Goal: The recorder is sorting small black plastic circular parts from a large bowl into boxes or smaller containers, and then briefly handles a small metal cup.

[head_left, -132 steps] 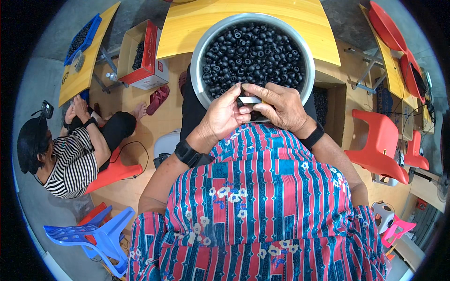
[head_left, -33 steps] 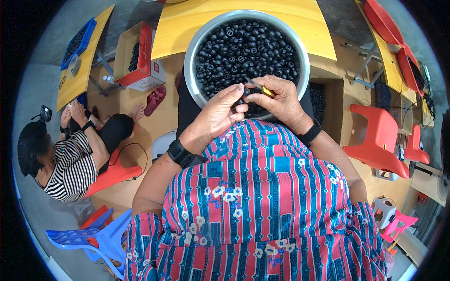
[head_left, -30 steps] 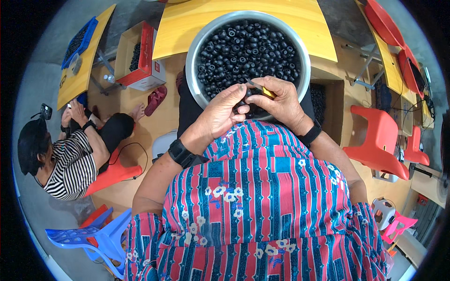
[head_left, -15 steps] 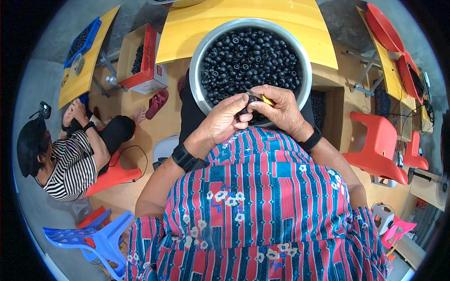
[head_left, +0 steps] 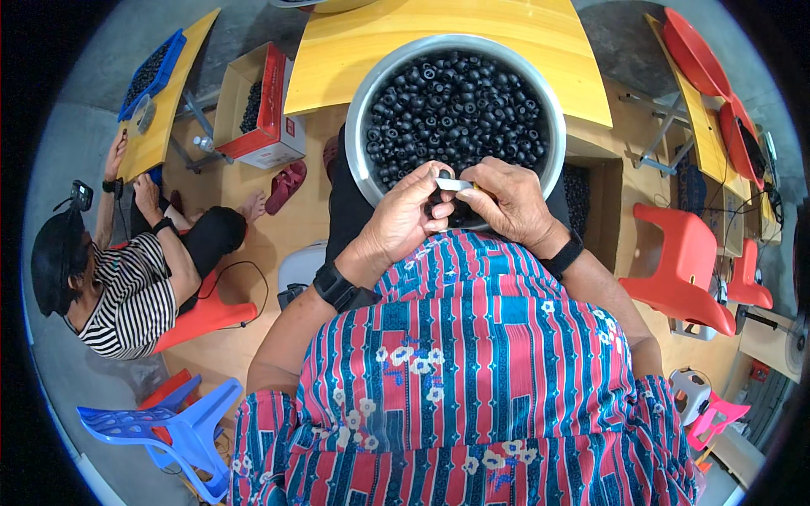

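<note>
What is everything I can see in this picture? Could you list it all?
Metal bowl: one, silver, on the person's lap, by the yellow table.
Small round pieces: many, black, filling the bowl.
Yellow table: one, beyond the bowl.
Cardboard box: one, red and brown, on the floor at left.
Blue tray: one, on a second table, far left.
Seated co-worker: one, striped shirt, left.
Red chair: one, right.
Blue stool: one, lower left.
Left hand: pinching a black piece.
Right hand: holding a small blade.
</note>
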The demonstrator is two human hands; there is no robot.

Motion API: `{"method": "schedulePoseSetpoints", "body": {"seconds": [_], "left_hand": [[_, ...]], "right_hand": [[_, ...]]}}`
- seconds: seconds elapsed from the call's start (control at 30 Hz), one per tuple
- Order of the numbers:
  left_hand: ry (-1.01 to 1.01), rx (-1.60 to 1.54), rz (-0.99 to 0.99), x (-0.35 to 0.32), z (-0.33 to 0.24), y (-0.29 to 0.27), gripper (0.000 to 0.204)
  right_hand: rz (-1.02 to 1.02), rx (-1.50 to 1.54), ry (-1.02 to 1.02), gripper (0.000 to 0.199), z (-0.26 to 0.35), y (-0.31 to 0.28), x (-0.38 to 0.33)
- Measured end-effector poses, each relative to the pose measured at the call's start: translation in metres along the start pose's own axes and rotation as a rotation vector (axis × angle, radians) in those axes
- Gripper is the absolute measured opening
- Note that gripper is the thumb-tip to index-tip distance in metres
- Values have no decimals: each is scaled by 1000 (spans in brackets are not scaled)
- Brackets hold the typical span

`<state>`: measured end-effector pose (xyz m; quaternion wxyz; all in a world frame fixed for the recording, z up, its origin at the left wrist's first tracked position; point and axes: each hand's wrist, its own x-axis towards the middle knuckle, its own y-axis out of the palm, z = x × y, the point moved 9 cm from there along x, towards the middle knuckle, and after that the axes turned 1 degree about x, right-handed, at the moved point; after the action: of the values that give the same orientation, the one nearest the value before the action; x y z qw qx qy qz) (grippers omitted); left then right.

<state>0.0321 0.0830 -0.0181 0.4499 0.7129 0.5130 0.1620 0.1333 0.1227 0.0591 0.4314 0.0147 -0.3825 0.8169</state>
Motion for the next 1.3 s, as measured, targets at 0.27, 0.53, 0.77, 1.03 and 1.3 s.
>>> {"method": "schedulePoseSetpoints", "body": {"seconds": [0.27, 0.53, 0.77, 1.03, 1.3], "left_hand": [[15, 61, -6, -1, -1, 2, 24], [12, 34, -5, -1, -1, 3, 19], [13, 51, -16, 0, -3, 3, 18], [-11, 5, 29, -3, 0, 8, 19], [41, 65, 16, -4, -5, 10, 19]], "right_hand": [[-3, -58, -25, 23, 5, 0, -1], [-10, -64, -6, 22, 3, -1, -1], [-7, -68, 0, 22, 1, 1, 0], [-157, -13, 288, 25, -42, -8, -2], [-154, 165, 299, 24, -43, -4, -4]]}}
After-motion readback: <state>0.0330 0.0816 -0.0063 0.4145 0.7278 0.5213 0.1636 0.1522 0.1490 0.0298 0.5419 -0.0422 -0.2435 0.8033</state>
